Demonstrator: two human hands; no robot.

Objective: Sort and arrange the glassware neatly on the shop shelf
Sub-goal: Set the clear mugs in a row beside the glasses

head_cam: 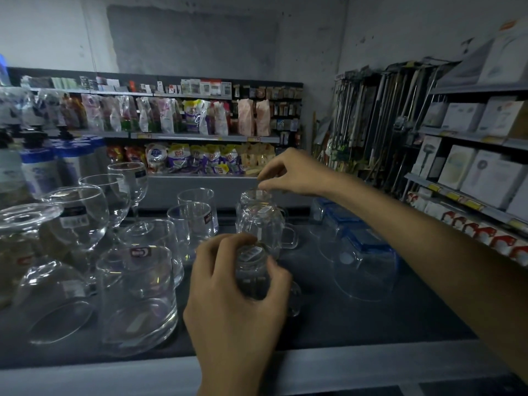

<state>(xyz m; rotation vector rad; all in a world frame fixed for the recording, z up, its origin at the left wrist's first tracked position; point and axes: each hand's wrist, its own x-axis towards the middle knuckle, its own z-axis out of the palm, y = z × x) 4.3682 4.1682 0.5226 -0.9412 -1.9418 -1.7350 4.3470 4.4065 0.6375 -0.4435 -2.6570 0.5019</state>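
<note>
Sitting low in the left grip (228, 298), a small glass mug (253, 270) is wrapped by curled fingers on its left and a thumb across its near side, its labelled top poking out above the knuckles and its handle showing just to the right of the thumb. Directly behind it, touching or nearly so, stands a taller handled mug (261, 221), handle pointing right; the right grip (294, 172) comes in from the right with thumb and fingertips pinched on its top edge. Both mugs are at the middle of the dark shelf (371, 324). Left of them stand two straight tumblers (197, 212), then wide tumblers (137, 295) and stemmed wine glasses (125, 190), some of them upturned. On the right lie clear containers with blue lids (363, 252). Beyond, detergent pouches (183, 158) fill the far shelves, and white boxes (471, 172) line the right-hand racks
</note>
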